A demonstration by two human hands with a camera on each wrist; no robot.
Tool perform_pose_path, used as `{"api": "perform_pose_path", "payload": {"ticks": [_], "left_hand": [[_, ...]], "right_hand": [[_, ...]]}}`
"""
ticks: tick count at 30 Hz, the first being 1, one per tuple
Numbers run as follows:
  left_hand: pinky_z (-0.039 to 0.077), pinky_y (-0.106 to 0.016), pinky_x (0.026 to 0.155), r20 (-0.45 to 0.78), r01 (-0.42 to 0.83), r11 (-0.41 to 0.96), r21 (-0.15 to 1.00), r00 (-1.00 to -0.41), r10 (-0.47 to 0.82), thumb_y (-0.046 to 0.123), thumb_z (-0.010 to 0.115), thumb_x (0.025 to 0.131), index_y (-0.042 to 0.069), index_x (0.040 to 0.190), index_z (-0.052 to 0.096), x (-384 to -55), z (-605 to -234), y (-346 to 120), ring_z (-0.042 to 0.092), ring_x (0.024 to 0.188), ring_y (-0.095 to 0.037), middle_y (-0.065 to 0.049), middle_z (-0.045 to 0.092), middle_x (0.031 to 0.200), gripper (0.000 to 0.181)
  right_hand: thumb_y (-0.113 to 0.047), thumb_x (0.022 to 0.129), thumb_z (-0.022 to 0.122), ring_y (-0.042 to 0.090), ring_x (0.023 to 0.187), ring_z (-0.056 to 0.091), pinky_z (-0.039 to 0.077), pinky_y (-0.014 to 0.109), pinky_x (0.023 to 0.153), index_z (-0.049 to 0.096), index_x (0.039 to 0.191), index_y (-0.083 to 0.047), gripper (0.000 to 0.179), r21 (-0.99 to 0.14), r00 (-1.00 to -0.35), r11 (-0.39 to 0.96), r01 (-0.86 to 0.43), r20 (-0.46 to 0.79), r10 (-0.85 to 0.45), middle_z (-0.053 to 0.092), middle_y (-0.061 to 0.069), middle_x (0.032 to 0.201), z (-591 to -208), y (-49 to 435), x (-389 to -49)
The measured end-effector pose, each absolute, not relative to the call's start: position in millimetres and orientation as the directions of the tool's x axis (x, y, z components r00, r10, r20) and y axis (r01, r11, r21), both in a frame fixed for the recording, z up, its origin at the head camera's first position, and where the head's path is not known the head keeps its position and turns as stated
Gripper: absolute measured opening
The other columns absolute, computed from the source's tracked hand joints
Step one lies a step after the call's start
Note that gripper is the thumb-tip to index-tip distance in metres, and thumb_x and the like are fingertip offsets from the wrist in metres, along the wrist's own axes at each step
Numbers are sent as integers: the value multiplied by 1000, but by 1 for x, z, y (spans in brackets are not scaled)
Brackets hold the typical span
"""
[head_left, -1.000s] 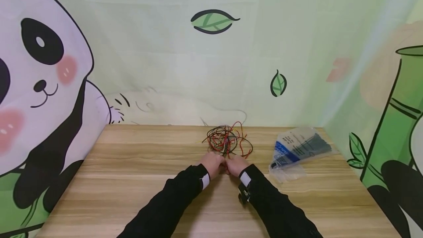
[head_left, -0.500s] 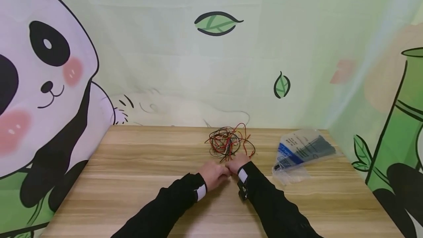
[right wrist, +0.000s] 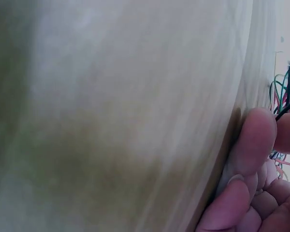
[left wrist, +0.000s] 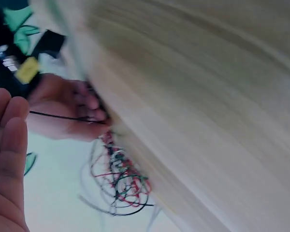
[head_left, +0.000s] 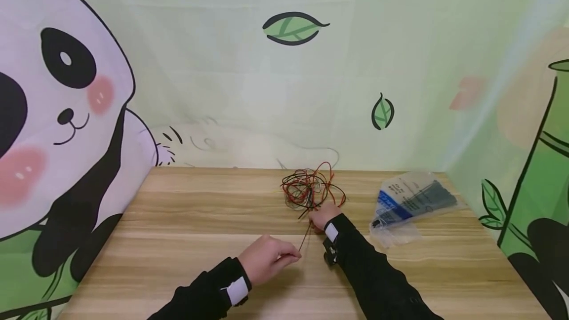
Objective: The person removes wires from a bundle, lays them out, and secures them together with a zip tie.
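A tangle of thin red, black and green wires [head_left: 306, 189] lies at the back middle of the wooden table. My left hand [head_left: 266, 259] is nearer to me and pinches a single dark wire [head_left: 304, 237] between thumb and fingertips. That wire runs taut up to my right hand [head_left: 323, 215], which grips it at the front of the tangle. In the left wrist view the stretched wire [left wrist: 67, 117] looks black and spans the gap between both hands. The right wrist view shows curled fingers [right wrist: 253, 145] on the table, with part of the tangle behind them.
A clear plastic bag [head_left: 411, 196] with a blue band and dark contents lies to the right of the tangle. Behind the table [head_left: 200, 211] hangs a light green cloth [head_left: 213, 63] printed with pandas, leaves and bamboo.
Both hands were together at the tangle's front. My left hand has moved away, toward me and left, drawing out a length of wire. My right hand has stayed near the tangle.
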State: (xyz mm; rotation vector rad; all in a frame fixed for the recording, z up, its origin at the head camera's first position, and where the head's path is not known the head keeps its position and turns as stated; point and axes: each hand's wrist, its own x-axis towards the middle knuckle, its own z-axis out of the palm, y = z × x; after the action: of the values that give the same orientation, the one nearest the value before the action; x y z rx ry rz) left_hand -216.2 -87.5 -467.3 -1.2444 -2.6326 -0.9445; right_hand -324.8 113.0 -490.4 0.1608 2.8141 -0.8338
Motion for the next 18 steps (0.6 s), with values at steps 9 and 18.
{"api": "perform_pose_path", "payload": {"ticks": [9, 18], "left_hand": [[56, -15, 77, 408, 697, 256, 670, -634, 657, 12, 66, 97, 9, 97, 77, -169, -432, -116, 72, 88, -1, -2, 79, 93, 12], [60, -27, 82, 582, 581, -204, 788, -594, 555, -18, 54, 93, -3, 104, 69, -150, -399, -164, 74, 100, -9, -11, 78, 104, 24]], "right_hand": [[-26, 91, 64, 6, 45, 62, 45, 19, 58, 72, 58, -12, 37, -570, -966, 803, 177, -258, 30, 64, -4, 49, -497, 115, -329], [-23, 88, 64, 4, 42, 61, 41, 18, 49, 71, 55, -13, 34, -602, -961, 775, 194, -276, 26, 63, -6, 48, -507, 119, -337]]}}
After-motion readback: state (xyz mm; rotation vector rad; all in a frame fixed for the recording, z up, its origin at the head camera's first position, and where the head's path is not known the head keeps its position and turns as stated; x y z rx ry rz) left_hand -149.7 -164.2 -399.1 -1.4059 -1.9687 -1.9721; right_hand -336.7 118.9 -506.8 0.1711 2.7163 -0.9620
